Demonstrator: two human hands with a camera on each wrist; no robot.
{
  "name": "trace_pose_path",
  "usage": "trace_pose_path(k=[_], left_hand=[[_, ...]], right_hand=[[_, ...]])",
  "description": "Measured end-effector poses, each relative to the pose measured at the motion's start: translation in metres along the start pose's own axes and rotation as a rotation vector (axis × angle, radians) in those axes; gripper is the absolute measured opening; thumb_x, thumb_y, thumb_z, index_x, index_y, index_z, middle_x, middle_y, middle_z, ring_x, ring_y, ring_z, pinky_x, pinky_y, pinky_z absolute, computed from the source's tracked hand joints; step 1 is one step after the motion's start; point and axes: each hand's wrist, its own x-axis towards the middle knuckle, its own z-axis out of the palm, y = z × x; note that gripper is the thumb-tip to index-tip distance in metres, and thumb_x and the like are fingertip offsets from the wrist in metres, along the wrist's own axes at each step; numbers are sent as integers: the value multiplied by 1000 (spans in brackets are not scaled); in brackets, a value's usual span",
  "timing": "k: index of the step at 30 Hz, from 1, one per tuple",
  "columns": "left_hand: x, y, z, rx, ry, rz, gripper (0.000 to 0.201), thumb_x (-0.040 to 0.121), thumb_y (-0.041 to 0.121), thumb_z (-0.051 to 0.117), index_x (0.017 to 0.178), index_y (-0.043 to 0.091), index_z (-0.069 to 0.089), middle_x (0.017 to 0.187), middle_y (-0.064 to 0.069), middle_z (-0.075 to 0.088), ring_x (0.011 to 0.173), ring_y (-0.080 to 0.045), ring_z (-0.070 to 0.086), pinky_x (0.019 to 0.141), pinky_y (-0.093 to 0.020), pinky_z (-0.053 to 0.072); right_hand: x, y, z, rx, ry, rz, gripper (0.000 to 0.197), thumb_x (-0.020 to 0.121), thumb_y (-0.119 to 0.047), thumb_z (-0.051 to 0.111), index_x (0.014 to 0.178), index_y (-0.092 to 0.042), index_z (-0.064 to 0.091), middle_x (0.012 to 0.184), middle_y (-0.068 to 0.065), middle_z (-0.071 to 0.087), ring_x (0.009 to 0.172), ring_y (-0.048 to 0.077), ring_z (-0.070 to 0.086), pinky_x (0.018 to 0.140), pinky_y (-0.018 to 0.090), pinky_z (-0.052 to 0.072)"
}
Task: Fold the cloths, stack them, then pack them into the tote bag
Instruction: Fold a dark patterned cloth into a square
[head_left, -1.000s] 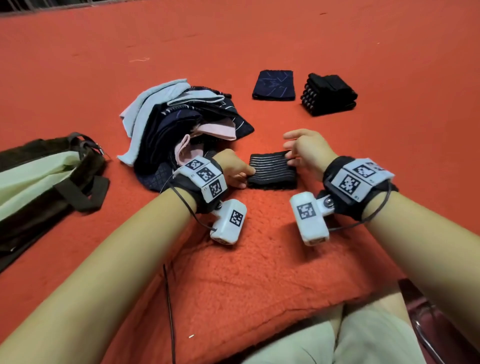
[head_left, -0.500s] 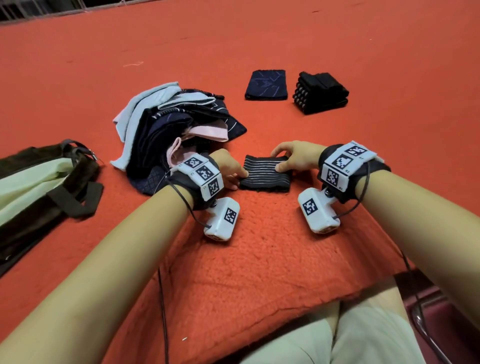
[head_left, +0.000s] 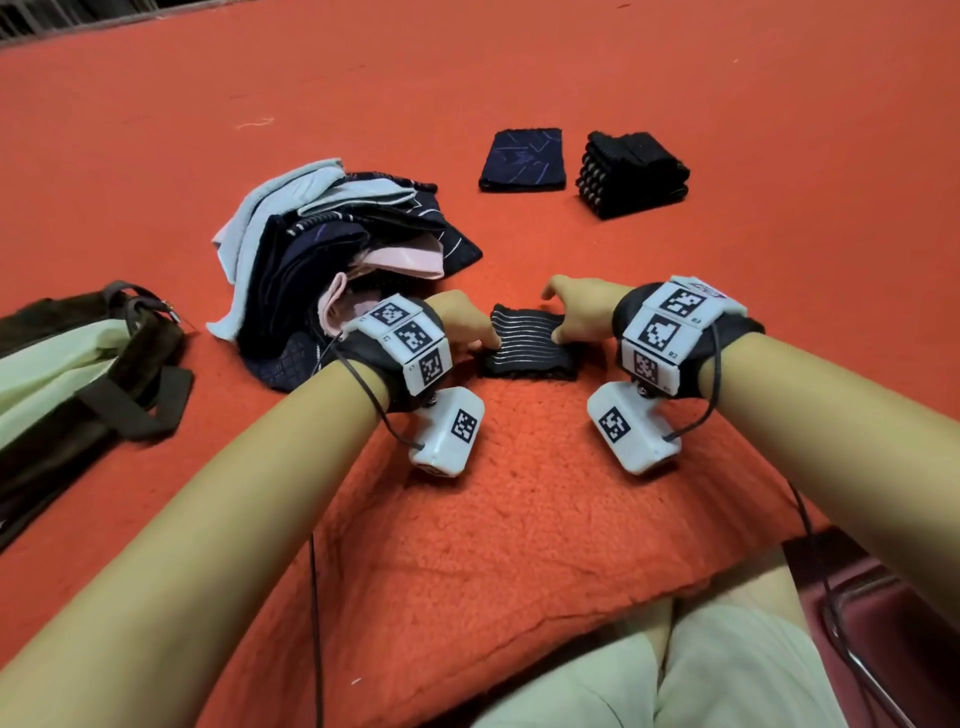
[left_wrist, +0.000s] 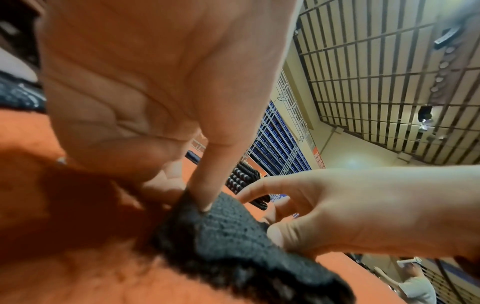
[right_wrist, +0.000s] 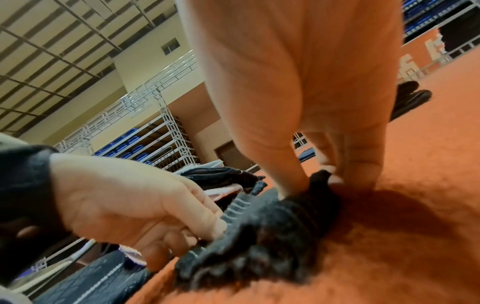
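Observation:
A folded black cloth with thin white stripes (head_left: 527, 345) lies at the far edge of the orange fleece cushion (head_left: 493, 519). My left hand (head_left: 485, 343) pinches its left edge, with the thumb (left_wrist: 207, 203) on top and the fingers curled underneath. My right hand (head_left: 560, 332) pinches its right edge, thumb (right_wrist: 291, 183) pressed onto the fabric. The cloth (right_wrist: 259, 226) bunches slightly between the two hands. A heap of unfolded cloths (head_left: 337, 249) lies just left of my left hand. The dark brown tote bag (head_left: 130, 374) with a pale green lining lies open at the far left.
A folded navy cloth (head_left: 522, 158) and a stack of folded black cloths (head_left: 634, 174) sit on the orange floor beyond my hands. My knees in pale shorts (head_left: 675, 675) are at the bottom edge. A metal-framed object (head_left: 857, 597) lies at the bottom right.
My right hand has come down from beside the striped cloth and taken hold of its right edge. My left hand has stayed at the left edge.

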Motion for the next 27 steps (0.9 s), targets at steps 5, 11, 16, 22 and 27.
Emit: trace_pose_path(k=[5, 11, 16, 22, 27], left_hand=[[-5, 2, -10, -409, -167, 117, 28, 97, 0, 41, 72, 13, 41, 76, -4, 50, 67, -15, 54, 66, -26, 47], [-9, 39, -25, -603, -213, 395, 20, 96, -4, 39, 107, 10, 49, 89, -5, 63, 69, -10, 67, 73, -26, 57], [-1, 81, -36, -549, -139, 448, 24, 94, -2, 46, 80, 17, 47, 78, -2, 60, 65, -12, 62, 72, -27, 56], [35, 120, -12, -503, 104, 337, 29, 88, -2, 59, 65, 12, 51, 58, 0, 59, 43, -8, 60, 48, -21, 55], [76, 159, 0, -650, 151, 253, 19, 86, -1, 63, 70, 7, 54, 61, -4, 60, 53, -11, 58, 39, -16, 49]], right_hand=[[-8, 17, -4, 133, -33, 111, 37, 91, -38, 54, 72, -7, 54, 69, 8, 56, 60, 22, 53, 54, 24, 44], [-6, 36, -8, 1217, -57, 35, 19, 98, -30, 45, 98, -14, 55, 80, 2, 60, 64, 13, 51, 61, 22, 43], [-9, 63, -33, 1502, 146, -111, 12, 99, -17, 43, 91, -19, 52, 87, -2, 62, 75, 11, 61, 69, 25, 52], [16, 101, -48, 1391, 386, 40, 17, 93, -13, 55, 78, -18, 48, 80, 4, 61, 60, 16, 60, 45, 20, 48], [61, 125, -72, 1265, 588, 202, 19, 83, -11, 66, 81, -17, 49, 76, 4, 55, 50, 10, 57, 33, 16, 42]])
